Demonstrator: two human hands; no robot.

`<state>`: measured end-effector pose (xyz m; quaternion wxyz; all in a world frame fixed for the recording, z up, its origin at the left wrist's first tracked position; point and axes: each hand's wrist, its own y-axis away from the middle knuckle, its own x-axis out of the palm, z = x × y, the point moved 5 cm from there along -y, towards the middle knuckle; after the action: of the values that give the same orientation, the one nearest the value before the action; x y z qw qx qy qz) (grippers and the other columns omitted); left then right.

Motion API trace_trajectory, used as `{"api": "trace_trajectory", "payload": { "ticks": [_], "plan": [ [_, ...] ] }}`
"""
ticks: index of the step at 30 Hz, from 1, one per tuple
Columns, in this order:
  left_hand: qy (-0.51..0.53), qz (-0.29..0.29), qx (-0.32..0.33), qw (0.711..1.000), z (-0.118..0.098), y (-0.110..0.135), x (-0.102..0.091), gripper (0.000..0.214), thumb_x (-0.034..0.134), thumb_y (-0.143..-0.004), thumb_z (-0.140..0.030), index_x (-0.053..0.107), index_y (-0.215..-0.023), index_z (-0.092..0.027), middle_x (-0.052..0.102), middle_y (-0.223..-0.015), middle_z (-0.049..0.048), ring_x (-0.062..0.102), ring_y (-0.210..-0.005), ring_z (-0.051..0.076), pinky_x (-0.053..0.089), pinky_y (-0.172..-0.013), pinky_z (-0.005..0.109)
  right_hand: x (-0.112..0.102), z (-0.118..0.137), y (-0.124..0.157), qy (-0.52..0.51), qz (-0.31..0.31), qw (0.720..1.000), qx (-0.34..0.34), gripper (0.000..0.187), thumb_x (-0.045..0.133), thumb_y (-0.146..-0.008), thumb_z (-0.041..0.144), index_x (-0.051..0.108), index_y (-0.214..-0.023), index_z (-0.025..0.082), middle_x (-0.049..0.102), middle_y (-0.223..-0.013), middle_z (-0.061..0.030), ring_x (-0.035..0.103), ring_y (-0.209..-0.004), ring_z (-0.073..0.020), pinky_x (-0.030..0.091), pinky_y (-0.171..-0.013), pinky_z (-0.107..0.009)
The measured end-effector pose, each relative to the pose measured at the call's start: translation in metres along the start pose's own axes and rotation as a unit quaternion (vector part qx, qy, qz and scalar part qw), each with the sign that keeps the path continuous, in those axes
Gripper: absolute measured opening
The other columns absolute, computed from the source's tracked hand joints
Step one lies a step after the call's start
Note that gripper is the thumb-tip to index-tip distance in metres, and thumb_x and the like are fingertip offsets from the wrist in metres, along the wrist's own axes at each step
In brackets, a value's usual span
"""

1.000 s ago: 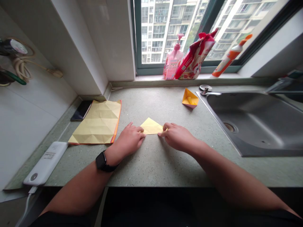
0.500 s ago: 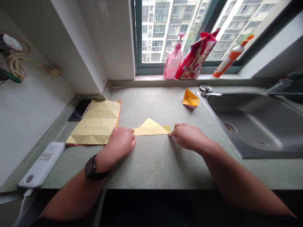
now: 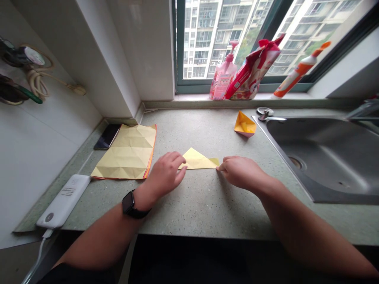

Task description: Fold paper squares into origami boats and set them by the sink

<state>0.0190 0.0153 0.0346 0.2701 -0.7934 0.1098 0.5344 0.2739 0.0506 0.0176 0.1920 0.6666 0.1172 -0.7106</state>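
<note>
Hands apart, the folded yellow paper point(image 3: 197, 160) lying flat on the speckled stone countertop point(image 3: 201, 205) between them. In the head view, the left hand point(image 3: 165, 175) rests over the paper's left end, and the right hand's point(image 3: 242, 171) fingertips point(image 3: 220, 167) meet its right corner; whether either pinches cannot be told. Folding seems in hand, and any further crease would call for keeping the edges aligned.
</note>
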Motion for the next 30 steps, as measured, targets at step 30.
{"api": "trace_trajectory", "payload": {
  "ticks": [30],
  "plan": [
    [-0.058, 0.153, -0.015, 0.986, -0.018, 0.005, 0.027, 0.027, 0.063, -0.108, -0.030, 0.079, -0.129, -0.025, 0.071, -0.131, 0.0102, 0.065, -0.116, 0.031, 0.052, -0.103, 0.049, 0.009, 0.065, -0.004, 0.042, 0.049, 0.997, -0.036, 0.038, 0.048, -0.108, 0.023, 0.082, -0.123, 0.028, 0.075, -0.107, -0.0117, 0.067, -0.093, -0.0260, 0.039, -0.075, -0.036]
  ]
}}
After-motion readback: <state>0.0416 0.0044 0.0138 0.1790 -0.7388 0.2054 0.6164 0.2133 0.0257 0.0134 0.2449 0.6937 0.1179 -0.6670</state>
